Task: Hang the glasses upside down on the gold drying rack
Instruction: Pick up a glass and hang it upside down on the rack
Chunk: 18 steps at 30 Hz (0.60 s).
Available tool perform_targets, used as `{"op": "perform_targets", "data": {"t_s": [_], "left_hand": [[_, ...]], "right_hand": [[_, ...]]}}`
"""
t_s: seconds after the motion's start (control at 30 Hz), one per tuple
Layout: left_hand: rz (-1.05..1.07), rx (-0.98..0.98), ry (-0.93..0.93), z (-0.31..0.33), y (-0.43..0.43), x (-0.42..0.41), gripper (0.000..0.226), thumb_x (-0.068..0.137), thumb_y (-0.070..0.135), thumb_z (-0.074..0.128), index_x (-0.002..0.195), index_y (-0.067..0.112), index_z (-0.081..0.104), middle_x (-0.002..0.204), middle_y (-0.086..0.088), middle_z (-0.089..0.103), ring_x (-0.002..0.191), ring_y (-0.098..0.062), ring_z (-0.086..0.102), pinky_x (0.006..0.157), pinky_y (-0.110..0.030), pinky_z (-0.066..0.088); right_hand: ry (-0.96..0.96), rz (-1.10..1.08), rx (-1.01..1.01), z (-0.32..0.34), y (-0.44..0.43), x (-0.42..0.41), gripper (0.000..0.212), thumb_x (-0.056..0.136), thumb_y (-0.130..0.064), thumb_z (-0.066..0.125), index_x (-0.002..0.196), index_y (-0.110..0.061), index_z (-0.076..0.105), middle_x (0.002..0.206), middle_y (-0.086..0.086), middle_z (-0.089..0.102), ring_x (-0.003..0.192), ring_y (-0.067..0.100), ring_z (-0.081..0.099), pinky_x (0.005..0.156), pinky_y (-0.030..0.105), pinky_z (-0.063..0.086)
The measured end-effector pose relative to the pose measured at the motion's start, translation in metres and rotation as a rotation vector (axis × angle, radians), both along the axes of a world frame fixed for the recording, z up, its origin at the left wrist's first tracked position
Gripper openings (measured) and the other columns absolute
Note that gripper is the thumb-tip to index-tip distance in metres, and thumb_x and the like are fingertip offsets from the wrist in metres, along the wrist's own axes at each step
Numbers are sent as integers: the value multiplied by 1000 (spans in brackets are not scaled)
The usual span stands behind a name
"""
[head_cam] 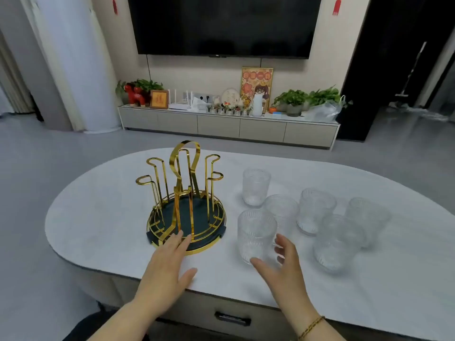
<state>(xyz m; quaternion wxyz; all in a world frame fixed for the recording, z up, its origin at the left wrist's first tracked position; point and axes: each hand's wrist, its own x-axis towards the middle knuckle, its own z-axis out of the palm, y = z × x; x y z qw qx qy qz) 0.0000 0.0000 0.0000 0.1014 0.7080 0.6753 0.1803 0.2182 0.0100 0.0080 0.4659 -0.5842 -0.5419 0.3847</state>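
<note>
Rack base's near rim behind left hand — rear glasses blurred, overlapping.

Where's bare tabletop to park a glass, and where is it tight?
Bare: the tabletop left of the gold rack, and the near right corner beyond the right hand. Crowded: the six glasses clustered right of the rack.

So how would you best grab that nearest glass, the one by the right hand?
Around its ribbed side wall, mid-height, from the near right. The nearest glass stands upright with other glasses crowding behind, and the open right hand already faces that side.
</note>
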Motion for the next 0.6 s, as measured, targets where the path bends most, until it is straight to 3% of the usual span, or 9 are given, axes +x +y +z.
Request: {"op": "perform_targets", "data": {"t_s": [0.3, 0.47, 0.6], "left_hand": [[80, -40, 49, -15, 17, -5, 70, 92, 42, 47, 145, 19, 6, 157, 1, 3, 143, -16, 0, 115, -32, 7], [59, -71, 117, -17, 17, -9, 72, 92, 46, 43, 145, 21, 1, 156, 2, -3, 143, -15, -4, 116, -31, 6], [44, -83, 130, -15, 15, -14, 68, 94, 46, 39, 145, 23, 0, 156, 5, -6, 143, -13, -4, 115, -30, 9]], "right_hand": [[37, 33, 0, -21, 29, -13, 80, 62, -20, 74, 128, -25, 29, 121, -8, 40, 111, 12, 39, 89, 24, 35], [-34, 51, 11, -30, 36, -16, 88, 61, -21, 75, 132, -23, 23, 135, -2, 39, 124, 19, 39, 93, 24, 35], [-58, 7, -13, -33, 42, -21, 84, 61, -21, 75, 129, -20, 25, 134, 3, 43, 118, 24, 44, 85, 23, 36]]}}
